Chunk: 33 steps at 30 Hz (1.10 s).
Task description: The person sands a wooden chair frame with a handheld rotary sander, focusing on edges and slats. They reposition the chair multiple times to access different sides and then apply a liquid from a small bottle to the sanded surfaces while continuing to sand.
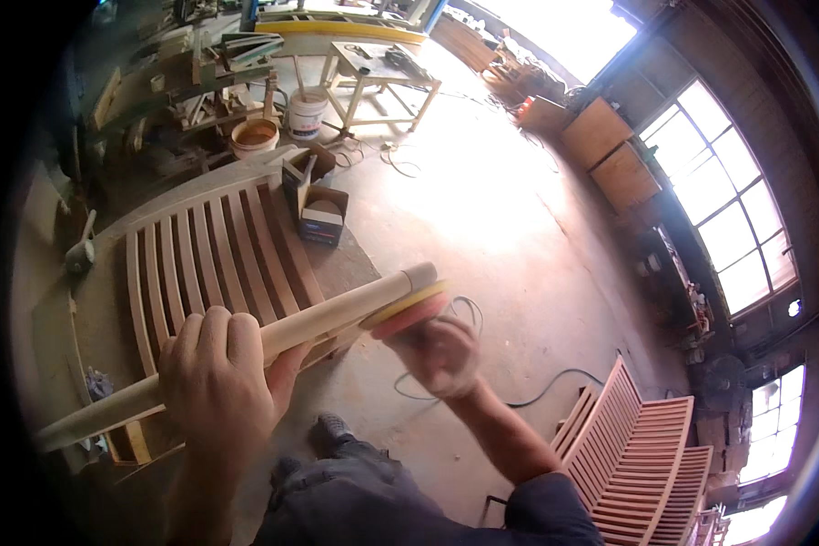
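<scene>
— What's that long piece being worked on?

— A rounded wooden rail (246,350), pale and smooth. It runs slantwise just in front of the slatted wooden chair back (214,255) that lies on the counter (346,259), its far end raised toward the right.

— Who's got hold of it?

— The left hand (218,382) has its grip closed right around the rail's middle, fingers curled over the top and the thumb underneath.

— And the other hand?

— The right hand (441,355) is blurred. Its grip is wrapped around a sanding pad (408,311), a disc with a yellow layer over a pink one. The pad's face presses against the underside of the rail, close to the raised end.

— What else sits around the chair back?

— Touching its far right corner, a small dark cardboard box (323,218) stands open on the counter. Off its left side lies a mallet-like tool (82,250). Beyond it, on the floor, stand an orange-brown bucket (255,136) and a white bucket (307,114), with a light wooden table (382,77) past them.

— And nearer us?

— A dark cable (555,387) trails across the concrete floor (482,200) to the right of the chair back. Farther right again, a stack of slatted wooden panels (642,455) sits under the big windows (728,218).
</scene>
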{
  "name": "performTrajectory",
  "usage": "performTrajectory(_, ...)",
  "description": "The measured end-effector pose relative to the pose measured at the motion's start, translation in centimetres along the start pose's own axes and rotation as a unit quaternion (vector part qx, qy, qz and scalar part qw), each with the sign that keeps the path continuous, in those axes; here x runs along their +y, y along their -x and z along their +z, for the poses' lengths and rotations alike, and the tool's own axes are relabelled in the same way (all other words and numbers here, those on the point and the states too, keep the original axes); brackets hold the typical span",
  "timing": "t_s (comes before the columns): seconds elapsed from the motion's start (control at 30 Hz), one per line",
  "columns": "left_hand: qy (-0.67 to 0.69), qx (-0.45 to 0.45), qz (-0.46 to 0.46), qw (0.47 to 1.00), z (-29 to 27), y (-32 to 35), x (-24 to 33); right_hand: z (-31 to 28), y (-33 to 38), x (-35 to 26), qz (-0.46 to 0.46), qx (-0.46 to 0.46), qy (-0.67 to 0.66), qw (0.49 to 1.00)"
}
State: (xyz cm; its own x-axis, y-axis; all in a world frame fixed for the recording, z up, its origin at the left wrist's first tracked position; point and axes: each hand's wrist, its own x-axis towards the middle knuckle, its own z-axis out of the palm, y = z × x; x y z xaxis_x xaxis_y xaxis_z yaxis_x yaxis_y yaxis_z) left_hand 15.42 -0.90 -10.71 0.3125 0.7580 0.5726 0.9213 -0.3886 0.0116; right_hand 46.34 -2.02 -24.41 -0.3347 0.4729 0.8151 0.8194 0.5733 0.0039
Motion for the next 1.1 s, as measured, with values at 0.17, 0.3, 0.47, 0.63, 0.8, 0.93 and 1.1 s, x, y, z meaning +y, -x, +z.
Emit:
performTrajectory(0.17,-0.001,0.028,-0.002,1.0,0.2,0.0,-0.2,4.1,5.6,-2.3,0.044,-0.091,-0.029,0.994)
performTrajectory(0.3,0.04,0.002,-0.026,0.999,-1.0,0.3,-0.6,3.7,9.4,-2.8,0.297,-0.234,-0.196,0.905)
performTrajectory(0.47,0.085,-0.06,-0.066,0.992,-2.5,-0.2,-1.0,0.1,13.2,-1.6,0.472,-0.198,-0.16,0.844)
performTrajectory(0.63,0.104,-0.062,-0.063,0.991,-3.8,1.1,-3.8,-2.0,15.8,4.1,0.63,-0.074,-0.268,0.725)
performTrajectory(0.8,0.073,-0.048,-0.056,0.995,-4.3,3.4,-1.9,-5.5,12.3,13.0,0.536,0.013,-0.239,0.81)
performTrajectory(0.93,0.077,-0.034,-0.045,0.995,-5.6,6.3,0.1,-12.1,2.7,14.6,0.413,-0.034,-0.249,0.875)
performTrajectory(1.1,0.056,-0.092,-0.057,0.993,-5.4,11.4,2.3,-16.6,-7.8,12.1,0.264,-0.196,-0.371,0.868)
